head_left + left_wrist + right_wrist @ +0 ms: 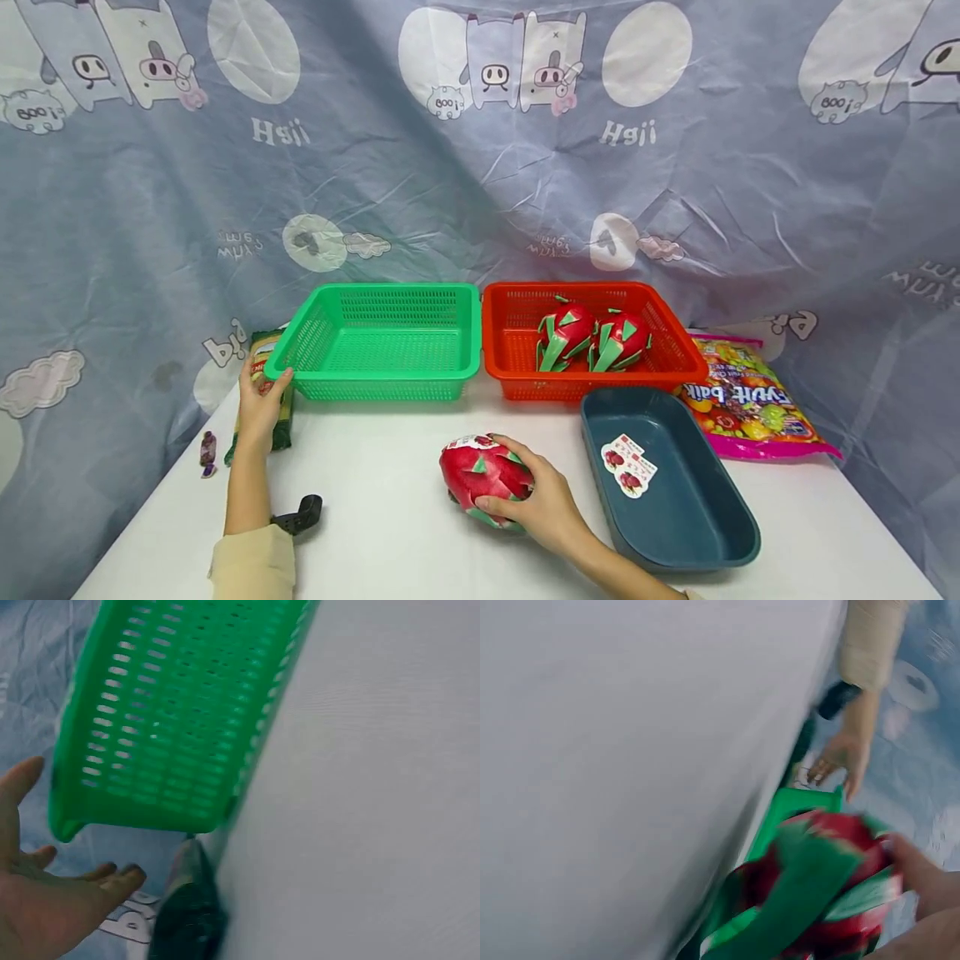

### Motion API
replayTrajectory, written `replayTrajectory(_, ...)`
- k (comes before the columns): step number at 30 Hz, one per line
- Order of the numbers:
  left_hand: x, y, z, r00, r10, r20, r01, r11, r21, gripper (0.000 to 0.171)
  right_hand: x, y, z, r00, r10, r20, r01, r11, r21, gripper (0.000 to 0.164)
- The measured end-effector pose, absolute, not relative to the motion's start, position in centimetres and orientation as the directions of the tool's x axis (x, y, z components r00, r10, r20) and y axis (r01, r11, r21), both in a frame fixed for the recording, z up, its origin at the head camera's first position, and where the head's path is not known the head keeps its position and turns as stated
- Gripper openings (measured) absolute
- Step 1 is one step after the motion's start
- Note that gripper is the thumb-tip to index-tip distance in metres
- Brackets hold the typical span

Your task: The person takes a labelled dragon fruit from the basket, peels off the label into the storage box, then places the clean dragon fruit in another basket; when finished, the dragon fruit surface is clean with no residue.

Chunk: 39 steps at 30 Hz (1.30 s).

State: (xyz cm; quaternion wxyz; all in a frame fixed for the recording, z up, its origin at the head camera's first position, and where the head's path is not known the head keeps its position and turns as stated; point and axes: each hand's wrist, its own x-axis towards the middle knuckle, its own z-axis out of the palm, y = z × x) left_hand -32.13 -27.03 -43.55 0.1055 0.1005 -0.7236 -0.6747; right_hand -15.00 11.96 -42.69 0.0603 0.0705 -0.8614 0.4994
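Note:
My right hand (551, 504) grips a red dragon fruit (483, 475) with green scales and a white sticker on top, over the middle of the table. Blurred in the right wrist view, the same dragon fruit (829, 881) fills the lower part. Beside the near left corner of the green basket (386, 390), my left hand (258, 408) has its fingers spread and holds nothing. Behind that hand lies a green packet (282, 429), partly hidden by it. From the left wrist view, the fingers look apart from the basket's wall (150, 799).
Two dragon fruits lie in the red basket (592, 385). A dark blue tub (690, 500) holds stickers (628, 467). A fruit candy bag (750, 400) lies at the right, a small wrapped candy (207, 450) at the far left. Patterned cloth hangs behind.

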Motion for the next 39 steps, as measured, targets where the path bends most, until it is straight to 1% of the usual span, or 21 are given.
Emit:
replayTrajectory(4,-30.5,-26.9,-40.9,-0.944,-0.327,0.046,0.009,0.113,0.994,0.08,-16.1,12.0,-43.6,-0.994,0.01,0.105,-0.087,0.475,-0.875,0.071)
replayTrajectory(6,-29.5,-26.1,-39.2,-0.943,-0.319,0.089,0.048,0.133,0.99,0.075,-16.5,12.2,-43.7,-0.998,0.025,0.051,-0.036,0.409,-0.912,0.07)
replayTrajectory(8,-28.4,-24.5,-37.7,-0.95,-0.266,0.162,0.117,0.176,0.977,0.07,-16.6,12.5,-43.5,-1.0,0.028,-0.007,0.015,0.306,-0.952,0.069)
replayTrajectory(10,-27.3,-22.3,-36.8,-0.96,-0.145,0.238,0.204,0.216,0.955,0.066,-16.5,12.6,-43.3,-0.999,0.011,-0.053,0.054,0.175,-0.983,0.069)
replayTrajectory(12,-26.0,-19.6,-36.5,-0.961,0.035,0.273,0.272,0.269,0.924,0.064,-16.3,12.6,-43.2,-0.997,-0.007,-0.08,0.079,0.063,-0.995,0.068)
replayTrajectory(13,-25.2,-18.2,-36.6,-0.954,0.134,0.27,0.298,0.291,0.909,0.065,-16.1,12.5,-43.1,-0.996,-0.018,-0.085,0.084,0.028,-0.996,0.067)
replayTrajectory(15,-23.7,-15.6,-37.0,-0.924,0.321,0.207,0.314,0.332,0.889,0.065,-15.6,12.3,-42.9,-0.996,-0.042,-0.075,0.074,0.014,-0.997,0.066)
replayTrajectory(16,-22.9,-14.4,-37.4,-0.905,0.396,0.157,0.31,0.357,0.881,0.066,-15.4,12.1,-42.8,-0.997,-0.054,-0.059,0.056,0.042,-0.998,0.066)
replayTrajectory(18,-21.7,-12.5,-38.1,-0.867,0.497,0.038,0.281,0.424,0.861,0.069,-14.7,11.7,-42.5,-0.997,-0.076,-0.016,0.004,0.151,-0.989,0.068)
replayTrajectory(20,-20.9,-11.0,-38.8,-0.839,0.542,-0.055,0.246,0.467,0.849,0.072,-13.9,11.3,-42.3,-0.995,-0.099,0.012,-0.038,0.262,-0.964,0.072)
replayTrajectory(22,-20.8,-9.9,-39.6,-0.828,0.55,-0.105,0.217,0.488,0.845,0.076,-13.1,11.0,-42.3,-0.989,-0.142,0.036,-0.083,0.335,-0.938,0.076)
replayTrajectory(25,-21.1,-8.6,-40.6,-0.838,0.534,-0.112,0.193,0.483,0.854,0.081,-11.9,10.6,-42.3,-0.969,-0.247,0.016,-0.1,0.331,-0.938,0.08)
replayTrajectory(28,-21.7,-7.8,-41.4,-0.854,0.514,-0.083,0.206,0.479,0.853,0.083,-11.1,10.5,-42.4,-0.928,-0.373,-0.022,-0.114,0.338,-0.934,0.083)
replayTrajectory(29,-21.8,-7.7,-41.5,-0.857,0.51,-0.077,0.211,0.482,0.851,0.083,-10.9,10.6,-42.3,-0.911,-0.411,-0.038,-0.126,0.363,-0.923,0.082)
replayTrajectory(31,-22.1,-7.5,-41.6,-0.856,0.513,-0.067,0.224,0.483,0.847,0.081,-10.7,10.9,-42.0,-0.875,-0.478,-0.078,-0.164,0.444,-0.881,0.077)
replayTrajectory(32,-22.3,-7.4,-41.7,-0.852,0.519,-0.065,0.226,0.479,0.848,0.08,-10.7,11.2,-41.7,-0.855,-0.508,-0.104,-0.171,0.465,-0.869,0.07)
replayTrajectory(34,-22.6,-7.3,-41.7,-0.845,0.531,-0.063,0.228,0.466,0.855,0.077,-10.6,11.8,-41.0,-0.832,-0.541,-0.126,-0.186,0.485,-0.854,0.052)
replayTrajectory(35,-22.8,-7.3,-41.7,-0.841,0.537,-0.065,0.226,0.458,0.86,0.074,-10.6,12.1,-40.6,-0.831,-0.547,-0.101,-0.217,0.485,-0.847,0.041)
replayTrajectory(37,-23.2,-7.4,-41.9,-0.831,0.551,-0.067,0.219,0.436,0.873,0.07,-10.6,12.5,-40.0,-0.862,-0.507,-0.007,-0.273,0.476,-0.836,0.019)
replayTrajectory(38,-23.4,-7.4,-42.0,-0.826,0.559,-0.068,0.214,0.423,0.88,0.068,-10.7,12.6,-39.9,-0.888,-0.455,0.062,-0.302,0.477,-0.826,0.011)
replayTrajectory(39,-23.6,-7.4,-42.0,-0.82,0.568,-0.067,0.211,0.41,0.887,0.066,-10.9,12.7,-39.8,-0.913,-0.38,0.145,-0.335,0.502,-0.797,0.008)
